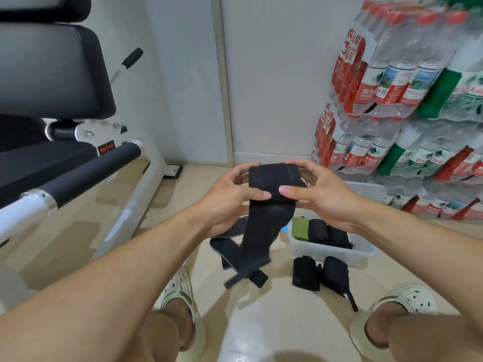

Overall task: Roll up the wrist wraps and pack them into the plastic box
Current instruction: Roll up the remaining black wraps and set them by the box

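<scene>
From the head camera, a black wrist wrap (271,189) is pinched at its top by the left hand (230,197) and the right hand (321,197), its tail hanging unrolled. At 4 o'clock, the plastic box (366,250) holds 3 rolls. 2 rolled wraps (320,274) and a loose strap (224,245) remain unpacked on the floor.

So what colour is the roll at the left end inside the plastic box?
Green, the roll in the plastic box, seen best in the head view.

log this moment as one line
step: rolling | both hands grip black fabric wrist wrap, tail hanging | clear plastic box: three rolls | floor: two rolls
</scene>
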Tool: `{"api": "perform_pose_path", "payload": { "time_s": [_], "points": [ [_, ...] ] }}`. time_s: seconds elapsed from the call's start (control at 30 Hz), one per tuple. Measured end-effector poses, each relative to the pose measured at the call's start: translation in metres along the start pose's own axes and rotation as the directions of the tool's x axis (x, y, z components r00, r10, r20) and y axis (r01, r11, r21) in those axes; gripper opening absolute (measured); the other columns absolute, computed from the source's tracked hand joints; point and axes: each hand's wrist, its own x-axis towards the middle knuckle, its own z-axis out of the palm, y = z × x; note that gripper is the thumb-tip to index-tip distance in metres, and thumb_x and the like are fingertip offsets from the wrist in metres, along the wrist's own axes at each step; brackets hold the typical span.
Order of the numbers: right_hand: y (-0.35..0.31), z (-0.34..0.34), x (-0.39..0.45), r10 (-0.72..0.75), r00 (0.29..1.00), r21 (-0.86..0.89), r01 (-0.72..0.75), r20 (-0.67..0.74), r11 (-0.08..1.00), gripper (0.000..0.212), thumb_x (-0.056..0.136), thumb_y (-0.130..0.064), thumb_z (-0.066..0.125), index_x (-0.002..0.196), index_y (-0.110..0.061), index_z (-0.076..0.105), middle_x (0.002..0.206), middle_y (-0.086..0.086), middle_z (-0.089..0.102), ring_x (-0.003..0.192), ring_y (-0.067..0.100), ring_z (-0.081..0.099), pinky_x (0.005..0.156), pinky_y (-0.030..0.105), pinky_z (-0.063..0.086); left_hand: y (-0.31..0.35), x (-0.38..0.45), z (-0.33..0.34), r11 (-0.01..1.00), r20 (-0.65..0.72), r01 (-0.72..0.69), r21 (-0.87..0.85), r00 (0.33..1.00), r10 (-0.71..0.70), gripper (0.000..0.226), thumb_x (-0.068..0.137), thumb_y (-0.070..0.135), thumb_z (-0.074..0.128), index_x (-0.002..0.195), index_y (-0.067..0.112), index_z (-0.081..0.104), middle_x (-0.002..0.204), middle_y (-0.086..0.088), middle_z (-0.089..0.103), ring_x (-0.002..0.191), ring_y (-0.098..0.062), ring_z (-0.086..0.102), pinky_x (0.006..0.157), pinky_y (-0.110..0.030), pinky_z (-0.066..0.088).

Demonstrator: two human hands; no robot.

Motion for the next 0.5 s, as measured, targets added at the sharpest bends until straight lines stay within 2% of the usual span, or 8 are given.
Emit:
{"api": "perform_pose_path", "payload": {
  "time_s": [0.13, 0.2, 0.27, 0.33, 0.5],
  "points": [
    [0.0017, 0.0007, -0.0012, -0.076, 0.997, -0.118, 0.074, -0.014, 0.99, 0.063, 0.069, -0.009, 0.085, 0.126, -0.024, 0.063, 0.125, -0.003, 0.069, 0.108, 0.004, 0.069, 0.085, 0.032, 0.061, 0.0031, -0.003, 0.0034, 0.997, 0.027, 0.064, -0.049, 0.998, -0.062, 0.045, 0.09, 0.003, 0.07, 0.133, 0.011, 0.059, 0.114, -0.006, 0.074, 0.099, -0.025, 0.073, 0.079, -0.04, 0.061],
    [0.0025, 0.0018, -0.0012, -0.122, 0.992, -0.174, 0.116, -0.022, 0.978, 0.061, 0.073, -0.003, 0.086, 0.126, -0.024, 0.063, 0.125, -0.003, 0.068, 0.109, 0.001, 0.067, 0.085, 0.025, 0.058, 0.0034, -0.0046, 0.0042, 0.994, 0.034, 0.1, -0.051, 0.995, -0.098, 0.04, 0.093, 0.014, 0.069, 0.132, 0.01, 0.061, 0.118, -0.011, 0.073, 0.102, -0.029, 0.073, 0.081, -0.04, 0.061],
    [0.003, 0.0025, -0.0014, -0.15, 0.988, -0.209, 0.14, -0.034, 0.968, 0.061, 0.074, 0.0, 0.086, 0.125, -0.025, 0.063, 0.126, -0.004, 0.067, 0.112, 0.001, 0.066, 0.086, 0.023, 0.058, 0.0029, -0.0051, 0.0045, 0.992, 0.034, 0.122, -0.028, 0.992, -0.121, 0.038, 0.095, 0.018, 0.068, 0.132, 0.011, 0.062, 0.123, -0.013, 0.072, 0.109, -0.032, 0.071, 0.086, -0.043, 0.061],
    [0.0031, 0.0029, -0.0019, -0.165, 0.986, -0.234, 0.152, -0.037, 0.96, 0.062, 0.073, -0.002, 0.087, 0.125, -0.028, 0.064, 0.127, -0.005, 0.066, 0.115, 0.003, 0.064, 0.089, 0.028, 0.059, 0.0027, -0.0049, 0.0051, 0.991, 0.019, 0.129, -0.015, 0.991, -0.129, 0.037, 0.096, 0.018, 0.067, 0.132, 0.011, 0.062, 0.121, -0.012, 0.073, 0.109, -0.032, 0.071, 0.088, -0.044, 0.06],
    [0.0037, 0.0026, -0.0019, -0.148, 0.989, -0.251, 0.136, -0.026, 0.958, 0.068, 0.074, -0.003, 0.087, 0.131, -0.029, 0.061, 0.132, -0.007, 0.063, 0.119, 0.001, 0.062, 0.095, 0.031, 0.058, 0.0028, -0.0032, 0.0066, 0.993, -0.005, 0.108, -0.057, 0.994, -0.108, 0.037, 0.094, 0.009, 0.067, 0.131, 0.009, 0.06, 0.119, -0.012, 0.073, 0.1, -0.028, 0.073, 0.079, -0.04, 0.062]
  ]
}}
